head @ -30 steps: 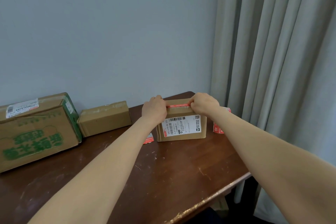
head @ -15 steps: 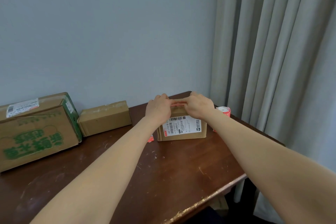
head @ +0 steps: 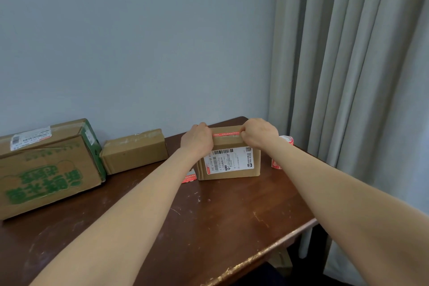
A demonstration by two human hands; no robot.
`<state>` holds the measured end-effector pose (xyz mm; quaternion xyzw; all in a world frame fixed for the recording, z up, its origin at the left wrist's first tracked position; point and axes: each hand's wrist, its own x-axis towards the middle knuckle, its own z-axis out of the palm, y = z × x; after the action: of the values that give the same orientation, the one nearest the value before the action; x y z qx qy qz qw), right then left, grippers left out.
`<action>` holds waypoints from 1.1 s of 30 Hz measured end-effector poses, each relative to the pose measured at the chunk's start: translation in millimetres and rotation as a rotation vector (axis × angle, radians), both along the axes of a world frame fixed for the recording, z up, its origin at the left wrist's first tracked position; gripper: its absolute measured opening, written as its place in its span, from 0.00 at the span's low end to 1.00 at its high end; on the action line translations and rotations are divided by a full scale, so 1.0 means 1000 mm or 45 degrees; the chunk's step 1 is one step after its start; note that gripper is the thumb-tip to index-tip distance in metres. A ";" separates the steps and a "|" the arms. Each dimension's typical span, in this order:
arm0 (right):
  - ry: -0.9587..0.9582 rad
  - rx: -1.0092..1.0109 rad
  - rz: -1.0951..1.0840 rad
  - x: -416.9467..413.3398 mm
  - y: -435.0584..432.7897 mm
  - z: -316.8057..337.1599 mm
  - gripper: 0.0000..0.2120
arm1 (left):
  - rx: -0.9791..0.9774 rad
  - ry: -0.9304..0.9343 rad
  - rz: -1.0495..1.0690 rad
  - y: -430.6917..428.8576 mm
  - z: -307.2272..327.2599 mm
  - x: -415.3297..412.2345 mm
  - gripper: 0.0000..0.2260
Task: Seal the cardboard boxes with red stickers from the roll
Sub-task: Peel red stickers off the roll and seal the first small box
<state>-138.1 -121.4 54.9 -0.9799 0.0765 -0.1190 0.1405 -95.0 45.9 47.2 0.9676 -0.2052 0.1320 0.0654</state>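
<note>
A small cardboard box (head: 232, 170) with a white shipping label stands near the table's back right. A red sticker (head: 226, 134) runs along its top, close to the front edge. My left hand (head: 197, 140) sits over the sticker's left end with its fingers curled down out of sight. My right hand (head: 258, 133) holds the right end, thumb and curled fingers on the strip. The sticker roll (head: 287, 139) stands right of the box, partly hidden behind my right forearm.
A loose red sticker (head: 189, 179) lies on the dark wooden table (head: 220, 220) left of the box. A medium plain box (head: 134, 151) and a large green-printed box (head: 46, 169) stand along the wall at left. Grey curtains (head: 348, 76) hang at right.
Half a second ago my hands met over the middle of the box top. They have since slid apart to the two ends of the sticker, which again shows between them.
</note>
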 end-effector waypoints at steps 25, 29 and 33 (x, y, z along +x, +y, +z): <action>0.013 -0.006 0.091 -0.012 0.003 0.007 0.17 | -0.152 0.080 -0.023 0.009 0.001 0.003 0.18; 0.030 -0.008 0.073 -0.011 0.003 0.003 0.18 | -0.162 0.018 0.056 0.013 -0.005 0.004 0.15; -0.004 0.030 0.061 -0.011 0.002 0.006 0.18 | -0.124 0.031 0.060 0.016 -0.001 0.005 0.17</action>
<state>-149.4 -119.4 60.5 -0.9795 0.0542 -0.1161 0.1552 -89.9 61.4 46.5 0.9693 -0.1748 0.1315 0.1120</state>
